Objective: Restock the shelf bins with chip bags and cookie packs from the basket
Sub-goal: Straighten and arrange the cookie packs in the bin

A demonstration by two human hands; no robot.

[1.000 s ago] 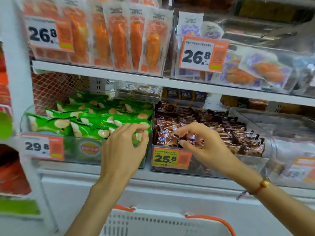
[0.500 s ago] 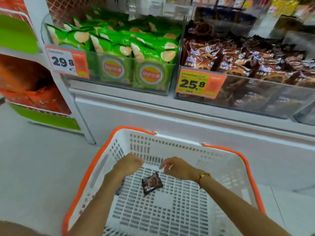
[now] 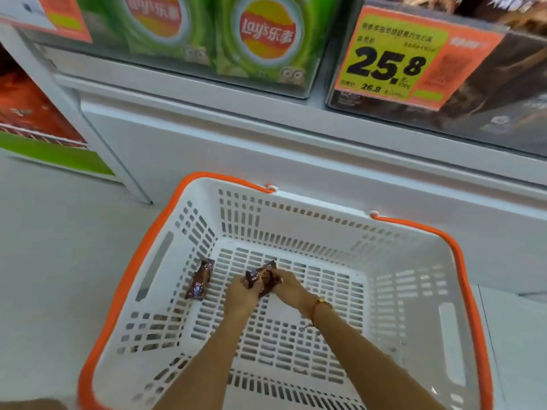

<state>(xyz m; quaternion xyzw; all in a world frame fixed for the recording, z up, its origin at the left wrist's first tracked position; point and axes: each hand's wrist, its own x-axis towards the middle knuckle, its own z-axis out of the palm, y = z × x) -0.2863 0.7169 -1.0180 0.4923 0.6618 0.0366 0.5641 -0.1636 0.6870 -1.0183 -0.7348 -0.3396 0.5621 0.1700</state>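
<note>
Brown cookie pack gripped between both hands, left hand and right hand meeting mid-floor of the white basket. Second cookie pack lies loose just left of the left hand, long axis running near-to-far, so left is nearer. Cookie bin sits up and far right on the shelf.

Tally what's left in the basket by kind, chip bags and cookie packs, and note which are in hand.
Chip bags in the basket: 0
Cookie packs: 2, one brown pack lying on the basket floor at the left, one brown pack gripped between the left hand and the right hand
Total: 2
</note>
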